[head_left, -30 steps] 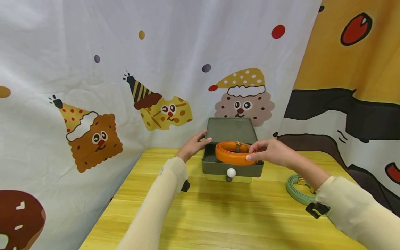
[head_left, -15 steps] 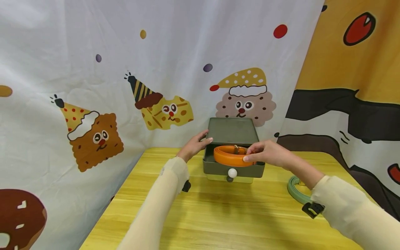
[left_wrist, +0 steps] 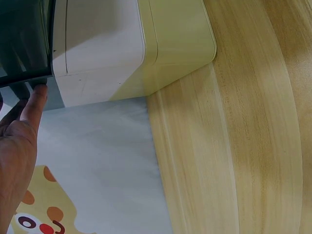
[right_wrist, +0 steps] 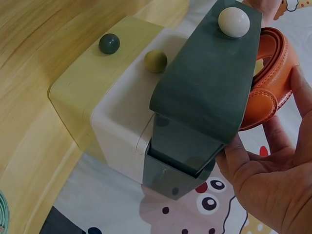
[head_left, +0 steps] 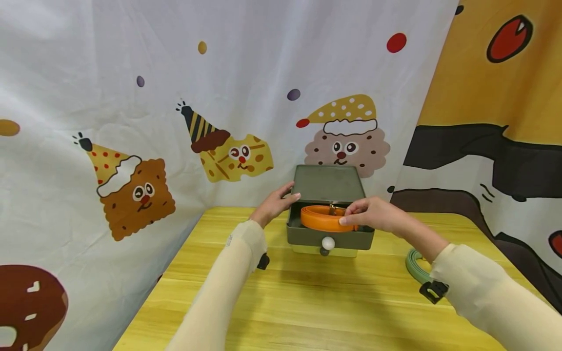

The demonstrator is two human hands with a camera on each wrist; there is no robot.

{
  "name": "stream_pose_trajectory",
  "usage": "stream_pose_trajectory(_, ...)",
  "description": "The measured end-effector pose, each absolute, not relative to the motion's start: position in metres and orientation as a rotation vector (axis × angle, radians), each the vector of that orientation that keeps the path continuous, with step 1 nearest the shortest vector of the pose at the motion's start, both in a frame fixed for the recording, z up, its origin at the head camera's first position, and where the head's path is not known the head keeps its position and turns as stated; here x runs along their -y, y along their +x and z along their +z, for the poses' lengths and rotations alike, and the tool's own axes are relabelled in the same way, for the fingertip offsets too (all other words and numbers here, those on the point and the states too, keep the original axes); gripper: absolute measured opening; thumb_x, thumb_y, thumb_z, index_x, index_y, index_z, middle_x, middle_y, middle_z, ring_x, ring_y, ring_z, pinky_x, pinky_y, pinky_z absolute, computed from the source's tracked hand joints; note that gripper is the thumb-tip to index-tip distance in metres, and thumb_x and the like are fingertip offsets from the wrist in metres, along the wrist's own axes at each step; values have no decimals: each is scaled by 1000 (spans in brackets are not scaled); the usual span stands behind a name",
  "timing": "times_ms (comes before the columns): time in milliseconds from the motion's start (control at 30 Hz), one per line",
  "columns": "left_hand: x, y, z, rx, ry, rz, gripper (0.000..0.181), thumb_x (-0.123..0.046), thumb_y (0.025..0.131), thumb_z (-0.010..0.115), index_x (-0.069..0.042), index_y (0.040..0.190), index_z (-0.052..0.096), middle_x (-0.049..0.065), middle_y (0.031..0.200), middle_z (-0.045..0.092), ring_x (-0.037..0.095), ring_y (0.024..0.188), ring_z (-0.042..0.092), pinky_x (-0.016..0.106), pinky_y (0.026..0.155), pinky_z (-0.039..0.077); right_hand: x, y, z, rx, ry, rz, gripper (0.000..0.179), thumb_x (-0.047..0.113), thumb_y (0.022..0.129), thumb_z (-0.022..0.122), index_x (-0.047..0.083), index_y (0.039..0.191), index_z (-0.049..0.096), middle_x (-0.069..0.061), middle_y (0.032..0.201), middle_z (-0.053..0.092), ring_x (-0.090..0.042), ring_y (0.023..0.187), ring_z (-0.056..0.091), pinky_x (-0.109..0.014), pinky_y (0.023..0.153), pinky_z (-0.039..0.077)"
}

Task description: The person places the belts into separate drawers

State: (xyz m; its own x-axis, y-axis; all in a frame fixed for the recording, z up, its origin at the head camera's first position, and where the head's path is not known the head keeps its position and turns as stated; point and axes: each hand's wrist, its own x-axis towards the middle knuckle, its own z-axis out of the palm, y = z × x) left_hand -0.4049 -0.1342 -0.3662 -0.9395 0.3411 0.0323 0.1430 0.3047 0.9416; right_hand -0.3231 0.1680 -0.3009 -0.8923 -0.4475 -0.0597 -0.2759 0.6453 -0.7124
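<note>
A small drawer cabinet (head_left: pixel 329 183) with a dark green top tier stands at the table's far edge, its top drawer (head_left: pixel 305 237) pulled out. My right hand (head_left: pixel 377 213) pinches a coiled orange belt (head_left: pixel 322 222) by its right side. The coil sits partly inside the drawer, above its rim; whether it touches the drawer's floor is hidden. In the right wrist view, thumb and fingers are around the belt's (right_wrist: pixel 285 80) edge behind the drawer front. My left hand (head_left: pixel 276 204) touches the cabinet's left side with extended fingers, as the left wrist view of that hand (left_wrist: pixel 22 139) shows.
A coiled light green belt (head_left: pixel 416 267) lies on the wooden table (head_left: pixel 316 312) at right, partly behind my right wrist. Below the green drawer are a white tier (right_wrist: pixel 122 107) and a yellow tier (right_wrist: pixel 73 92), each with a round knob. A printed curtain (head_left: pixel 246 58) hangs behind.
My right hand has moved the orange belt left and a little lower into the drawer. The left hand stays at the cabinet's side. The view has turned slightly left.
</note>
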Motion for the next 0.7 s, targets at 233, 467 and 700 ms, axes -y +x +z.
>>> stream_pose_trajectory(233, 134, -404, -367, -2395, 450, 1695, 69, -45, 100, 58, -28, 159, 26, 5, 163, 21, 23, 145, 30, 42, 113, 37, -165, -327, -305, -2651, -554, -1094, 41, 47, 86, 76, 10, 103, 71, -4, 91, 68, -24, 87, 56, -37, 77, 47)
stream_pose_trajectory(467, 134, -403, -367, -2390, 442, 1704, 69, -45, 100, 58, -28, 158, 27, 5, 163, 21, 23, 145, 30, 42, 113, 37, -157, -329, -310, -2699, -523, -1111, 42, 48, 84, 77, 10, 102, 73, -4, 88, 67, -24, 83, 54, -34, 71, 47)
stream_pose_trajectory(700, 133, -404, -367, -2401, 451, 1700, 69, -45, 99, 58, -28, 158, 27, 5, 163, 22, 23, 145, 31, 41, 112, 38, -151, -330, -313, -2785, -485, -1071, 43, 50, 82, 79, 11, 98, 73, -4, 81, 65, -22, 73, 52, -32, 61, 44)
